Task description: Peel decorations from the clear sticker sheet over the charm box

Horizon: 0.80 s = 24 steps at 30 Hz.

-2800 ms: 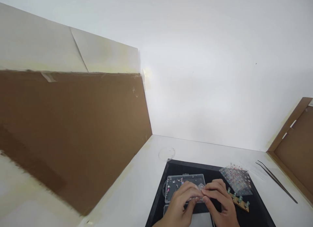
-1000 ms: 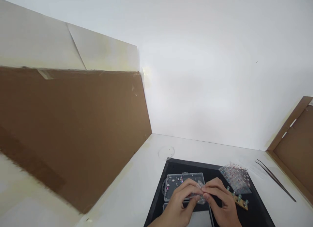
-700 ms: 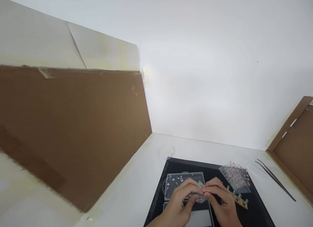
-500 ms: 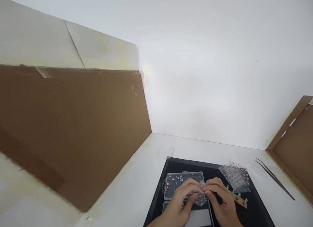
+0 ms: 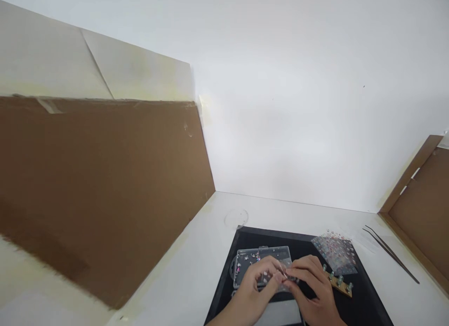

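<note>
My left hand (image 5: 253, 291) and my right hand (image 5: 314, 288) meet over a clear plastic case (image 5: 245, 272). Pinched between the fingertips of both is a small clear plastic piece (image 5: 282, 270) that seems to carry tiny gems; whether it is a bag or a sheet I cannot tell. Loose small gems, some pink and shiny, lie scattered in the case's far half. Its near half, with a pale panel (image 5: 284, 313), is partly covered by my hands. Just right of my right hand lies a wooden strip (image 5: 339, 285) with several greenish clear pegs.
Clear sheets dotted with gems (image 5: 335, 253) lie at the far right of the black mat (image 5: 224, 300). Dark tweezers (image 5: 391, 254) rest on the white table to the right. A faint clear disc (image 5: 236, 218) sits behind the mat. Cardboard panels (image 5: 115, 176) stand on both sides.
My fingers have shifted on the plastic piece, which now hangs less below them and is more hidden. The view has moved slightly; the other things lie as before.
</note>
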Motion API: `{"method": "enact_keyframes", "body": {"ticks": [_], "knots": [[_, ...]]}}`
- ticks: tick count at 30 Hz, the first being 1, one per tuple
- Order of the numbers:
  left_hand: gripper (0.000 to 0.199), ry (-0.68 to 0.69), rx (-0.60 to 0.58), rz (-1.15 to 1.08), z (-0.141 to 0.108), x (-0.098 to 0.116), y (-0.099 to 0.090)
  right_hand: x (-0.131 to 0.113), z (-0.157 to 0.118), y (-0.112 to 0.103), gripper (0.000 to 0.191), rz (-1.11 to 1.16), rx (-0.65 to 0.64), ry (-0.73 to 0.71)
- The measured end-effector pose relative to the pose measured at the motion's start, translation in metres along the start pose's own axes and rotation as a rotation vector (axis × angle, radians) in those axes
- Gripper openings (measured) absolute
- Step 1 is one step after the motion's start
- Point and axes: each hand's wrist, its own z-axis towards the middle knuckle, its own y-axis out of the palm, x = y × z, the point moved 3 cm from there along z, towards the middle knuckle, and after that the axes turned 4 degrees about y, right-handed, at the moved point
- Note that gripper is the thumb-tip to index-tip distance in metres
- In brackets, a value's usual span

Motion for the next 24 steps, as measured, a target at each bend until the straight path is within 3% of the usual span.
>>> {"method": "enact_keyframes", "body": {"ticks": [7, 14, 18, 19, 22, 24], "knots": [[0.078, -0.138, 0.009, -0.027, 0.004, -0.003, -0.001, 0.0, -0.002, 0.0, 0.013, -0.043, -0.021, 0.021], [0.076, -0.118, -0.029, -0.058, 0.006, 0.011, 0.001, 0.002, -0.004, -0.002, 0.022, -0.038, -0.033, 0.035], [0.07, -0.16, 0.004, -0.128, 0.003, 0.006, 0.001, 0.004, -0.006, -0.004, 0.024, 0.026, -0.025, 0.072], [0.072, -0.176, 0.025, -0.152, 0.002, 0.003, 0.001, 0.005, -0.007, -0.005, 0.025, 0.043, -0.02, 0.084], [0.107, -0.205, 0.092, -0.201, 0.0, -0.004, 0.0, 0.009, -0.008, -0.007, 0.029, 0.097, 0.004, 0.137], [0.107, -0.198, 0.116, -0.197, -0.001, -0.005, -0.001, 0.011, -0.009, -0.007, 0.03, 0.139, 0.036, 0.193]]}}
